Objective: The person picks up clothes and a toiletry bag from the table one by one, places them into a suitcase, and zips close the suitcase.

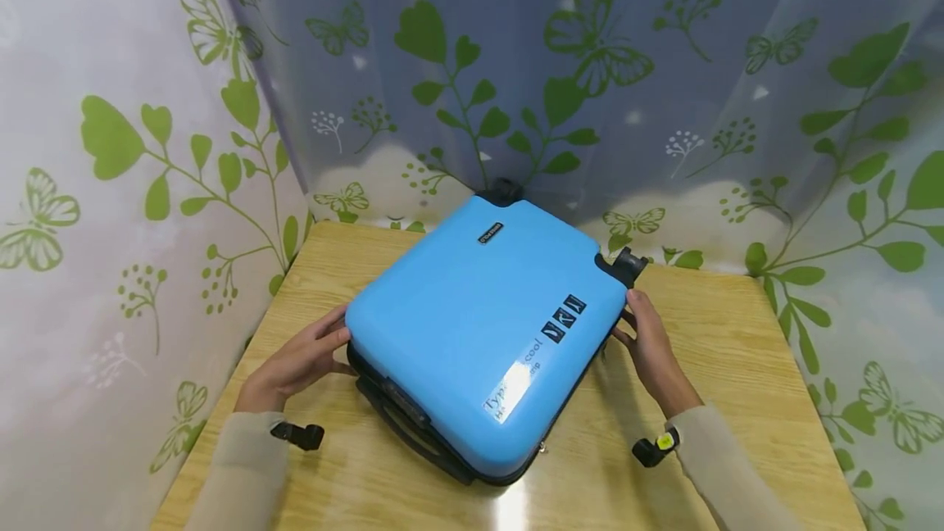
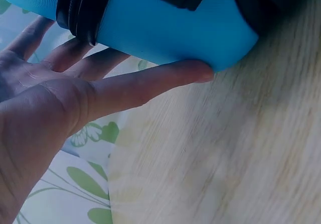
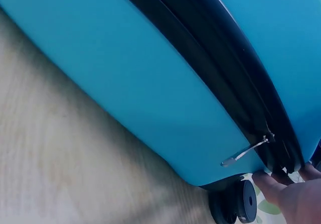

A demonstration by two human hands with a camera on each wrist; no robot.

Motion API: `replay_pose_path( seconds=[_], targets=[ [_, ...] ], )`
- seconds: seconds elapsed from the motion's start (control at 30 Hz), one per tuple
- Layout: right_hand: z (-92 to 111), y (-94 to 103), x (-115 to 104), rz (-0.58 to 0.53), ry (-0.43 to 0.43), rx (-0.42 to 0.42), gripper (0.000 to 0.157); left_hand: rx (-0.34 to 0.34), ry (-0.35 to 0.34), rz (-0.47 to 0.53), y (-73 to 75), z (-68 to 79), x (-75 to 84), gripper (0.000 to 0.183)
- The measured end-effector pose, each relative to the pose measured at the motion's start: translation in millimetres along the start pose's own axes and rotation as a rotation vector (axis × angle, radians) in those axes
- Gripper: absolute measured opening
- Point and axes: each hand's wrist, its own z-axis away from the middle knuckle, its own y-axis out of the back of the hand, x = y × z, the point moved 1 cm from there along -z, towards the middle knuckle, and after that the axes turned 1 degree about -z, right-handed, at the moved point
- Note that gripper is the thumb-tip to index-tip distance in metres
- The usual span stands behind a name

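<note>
A glossy light-blue suitcase (image 1: 472,293) lies flat and turned at an angle on the wooden table (image 1: 701,351). Its black carry handle (image 1: 416,437) faces the near left, and black wheels (image 1: 627,265) stick out at the far right end. My left hand (image 1: 298,360) touches the left corner with extended fingers; in the left wrist view a straight digit (image 2: 155,83) runs along the blue shell. At the right corner, beside a wheel, my right hand (image 1: 652,347) rests its fingertips. A metal zipper pull (image 3: 246,151) hangs near those fingers in the right wrist view.
Curtains (image 1: 442,146) with green leaves and butterflies hang close behind the table and along its sides. Black wrist straps with small cameras (image 1: 298,435) sit on both forearms. Light reflects off the wood at the near edge.
</note>
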Motion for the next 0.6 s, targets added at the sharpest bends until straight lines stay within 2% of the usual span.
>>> replay_pose_path(
  seconds=[0.23,0.6],
  targets=[
    [21.6,9.0,6.4,0.083,0.02,0.038,0.053,0.062,-0.007,-0.012,7.1,-12.9,1.7,0.073],
    [53.8,15.5,17.0,0.11,0.036,0.067,0.066,0.109,-0.049,-0.009,13.0,-38.9,7.4,0.061]
  ],
)
